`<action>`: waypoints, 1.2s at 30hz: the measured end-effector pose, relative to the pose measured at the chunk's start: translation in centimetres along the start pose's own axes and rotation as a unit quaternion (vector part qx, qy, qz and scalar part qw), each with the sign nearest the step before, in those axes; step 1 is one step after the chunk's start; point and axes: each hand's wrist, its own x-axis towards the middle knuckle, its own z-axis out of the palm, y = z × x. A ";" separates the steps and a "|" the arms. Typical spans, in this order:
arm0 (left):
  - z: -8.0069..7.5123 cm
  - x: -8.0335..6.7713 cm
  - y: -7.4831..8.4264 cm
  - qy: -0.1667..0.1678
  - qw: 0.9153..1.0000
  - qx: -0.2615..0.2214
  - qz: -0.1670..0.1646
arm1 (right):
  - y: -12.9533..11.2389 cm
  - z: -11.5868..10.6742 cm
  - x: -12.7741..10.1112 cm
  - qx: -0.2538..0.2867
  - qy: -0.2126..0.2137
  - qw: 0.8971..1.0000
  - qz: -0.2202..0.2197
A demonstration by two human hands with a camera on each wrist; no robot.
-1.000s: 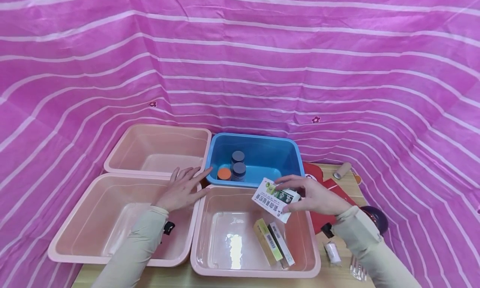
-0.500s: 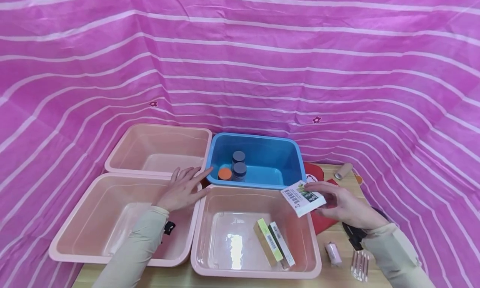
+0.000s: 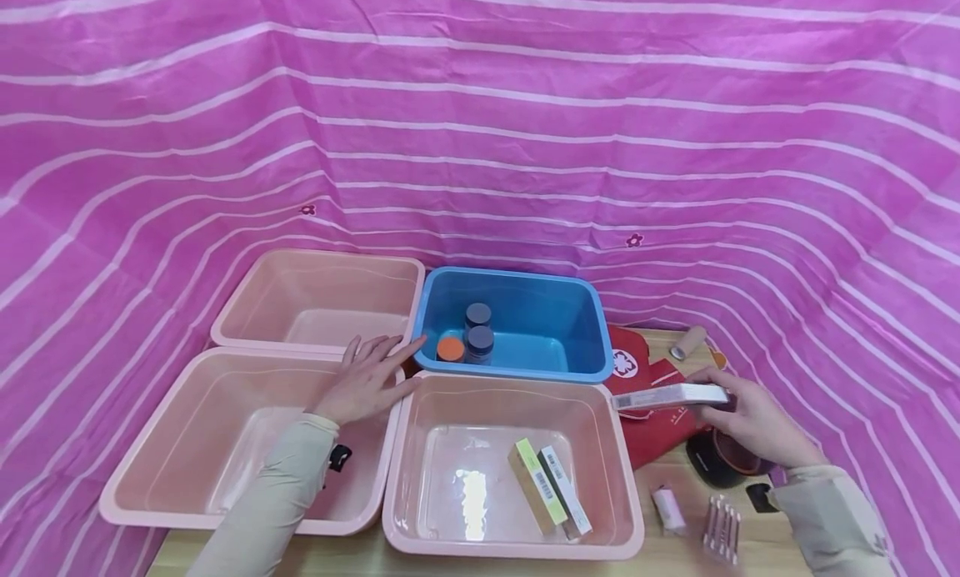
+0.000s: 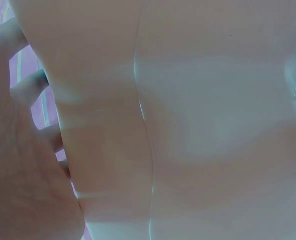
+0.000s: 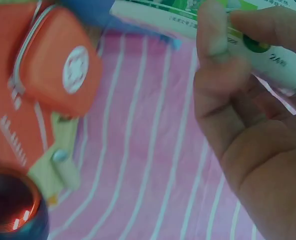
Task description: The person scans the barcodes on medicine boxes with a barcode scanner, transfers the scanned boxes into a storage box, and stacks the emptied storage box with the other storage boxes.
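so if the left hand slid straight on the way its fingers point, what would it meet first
Probably the blue plastic bin: the left hand points its fingertips at that bin's near-left corner, though depth is unclear.

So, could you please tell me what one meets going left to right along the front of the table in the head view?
Left pink bin → left hand → right pink bin → two boxes lying in it → small white roll → cotton swabs.
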 end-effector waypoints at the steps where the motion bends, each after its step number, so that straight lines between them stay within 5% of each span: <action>1: 0.0 0.0 0.0 0.000 1.000 0.001 0.000 | 0.5 -0.2 -0.3 -0.008 -0.001 1.000 0.004; 23: -0.1 0.2 0.1 -0.005 1.000 0.004 -0.007 | 4.7 -0.8 -3.6 -0.051 -0.072 0.985 0.150; 36: -0.2 0.1 0.3 -0.011 1.000 0.006 -0.009 | 5.2 -0.6 -3.9 -0.041 -0.072 0.986 0.148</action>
